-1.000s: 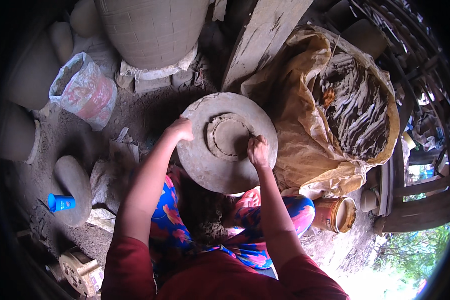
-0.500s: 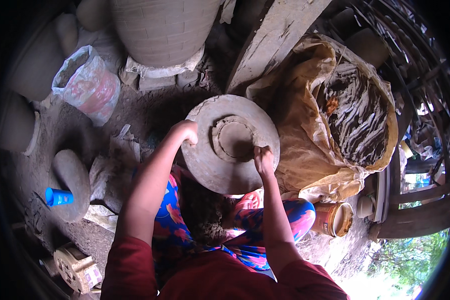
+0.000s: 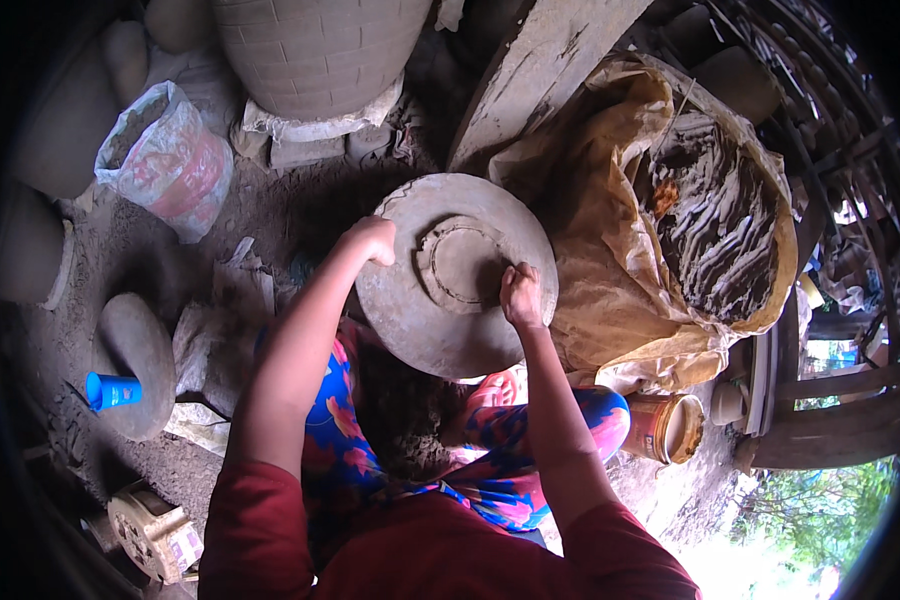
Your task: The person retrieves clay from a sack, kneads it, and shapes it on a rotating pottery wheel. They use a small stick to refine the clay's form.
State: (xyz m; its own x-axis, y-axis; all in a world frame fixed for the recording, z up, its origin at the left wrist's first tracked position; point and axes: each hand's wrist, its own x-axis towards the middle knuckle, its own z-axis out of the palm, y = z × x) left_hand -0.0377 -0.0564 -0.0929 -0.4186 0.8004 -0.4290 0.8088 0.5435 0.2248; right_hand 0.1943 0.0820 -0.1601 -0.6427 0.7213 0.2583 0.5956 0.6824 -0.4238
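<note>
A round grey potter's wheel [image 3: 400,310] sits in front of my knees. On its middle lies a flat clay disc [image 3: 462,262] with a low, uneven raised rim around it. My left hand [image 3: 374,240] is closed on the wheel's left edge, its fingers curled. Above the right side of the wheel my right hand [image 3: 523,296] is closed in a fist, the knuckles beside the right edge of the clay. Whatever its fingers may hold is hidden.
To the right stands a large tan sack [image 3: 595,250] full of folded dark clay [image 3: 715,235], with a bucket [image 3: 663,428] nearer me. A large clay pot [image 3: 320,55] stands ahead, beside a wooden post [image 3: 540,85]. At left are a pale sack [image 3: 175,165] and a blue cup [image 3: 113,391].
The whole view has shifted slightly, so the scene sits a little higher. My right hand has turned a little and moved slightly farther away along the clay's right edge. My left hand stays on the wheel's edge.
</note>
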